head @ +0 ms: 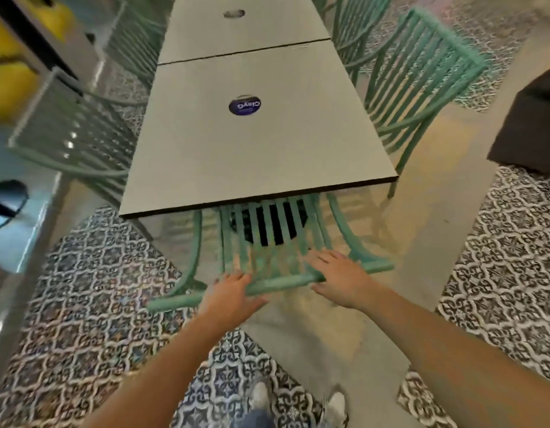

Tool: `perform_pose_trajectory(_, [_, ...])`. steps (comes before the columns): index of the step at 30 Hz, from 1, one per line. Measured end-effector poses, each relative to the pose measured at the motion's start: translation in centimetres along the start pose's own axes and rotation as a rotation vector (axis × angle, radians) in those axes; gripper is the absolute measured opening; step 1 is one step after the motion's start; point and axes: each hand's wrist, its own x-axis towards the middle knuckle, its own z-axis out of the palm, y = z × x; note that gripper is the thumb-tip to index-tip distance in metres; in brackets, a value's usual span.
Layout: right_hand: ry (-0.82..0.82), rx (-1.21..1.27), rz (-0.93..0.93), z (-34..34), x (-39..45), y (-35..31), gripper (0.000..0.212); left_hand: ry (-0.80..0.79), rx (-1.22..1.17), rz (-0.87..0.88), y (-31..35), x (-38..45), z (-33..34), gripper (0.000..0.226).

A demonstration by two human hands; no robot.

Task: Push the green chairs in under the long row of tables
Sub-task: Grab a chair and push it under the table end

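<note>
A green slatted chair [277, 230] stands at the near end of the long row of pale tables [252, 149], its dark seat partly under the tabletop. My left hand [233, 295] rests on the chair's top rail with fingers stretched over it. My right hand [338, 276] lies flat on the same rail further right, fingers straight over the slats. Another green chair [422, 75] stands at the table's right side, angled out from it. A third green chair [76, 128] is close against the left side. More green chairs line both sides further back.
A round purple sticker [244, 105] sits on the near tabletop. A dark block of furniture [533, 125] stands at the right edge. The floor is patterned tile with plain concrete strips. My shoes [298, 403] show below.
</note>
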Motion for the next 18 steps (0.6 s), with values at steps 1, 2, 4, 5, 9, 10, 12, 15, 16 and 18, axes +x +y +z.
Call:
perform_pose_trajectory(1, [-0.021,0.000,0.002,0.3,0.2,0.5,0.064,-0.001,-0.022,-0.026,-0.4,-0.3,0.6,0.067])
perform_pose_trajectory(2, [-0.036,-0.016,-0.006,0.7,0.4,0.6,0.063,-0.006,-0.038,-0.056,-0.9,-0.7,1.2,0.067])
perform_pose_trajectory(4, [-0.026,-0.081,-0.033,1.2,1.1,0.8,0.058,0.011,-0.039,-0.093,-2.0,-0.7,1.9,0.062])
perform_pose_trajectory(5, [-0.004,-0.120,-0.047,1.6,1.4,0.9,0.054,0.032,-0.029,-0.103,-2.6,-0.6,2.2,0.059])
perform_pose_trajectory(9, [0.034,-0.153,-0.054,2.1,1.3,1.0,0.044,0.058,0.015,-0.110,-3.0,-0.4,3.1,0.050])
perform_pose_trajectory(10, [0.043,-0.155,-0.063,2.0,1.2,0.9,0.043,0.051,0.016,-0.110,-2.8,-0.4,3.2,0.048])
perform_pose_trajectory(12, [0.037,-0.146,-0.080,1.8,0.9,0.8,0.041,0.028,0.011,-0.106,-2.8,-0.6,3.3,0.046])
perform_pose_trajectory(15, [-0.032,-0.158,-0.067,1.9,0.1,0.6,0.036,-0.001,0.001,-0.074,-2.6,-1.5,3.6,0.045])
perform_pose_trajectory(16, [-0.046,-0.159,-0.061,2.1,-0.2,0.6,0.036,-0.005,-0.006,-0.072,-2.4,-2.0,3.8,0.045])
perform_pose_trajectory(18, [-0.059,-0.147,-0.048,2.6,-1.2,0.6,0.037,-0.008,-0.003,-0.071,-1.9,-3.0,4.3,0.046])
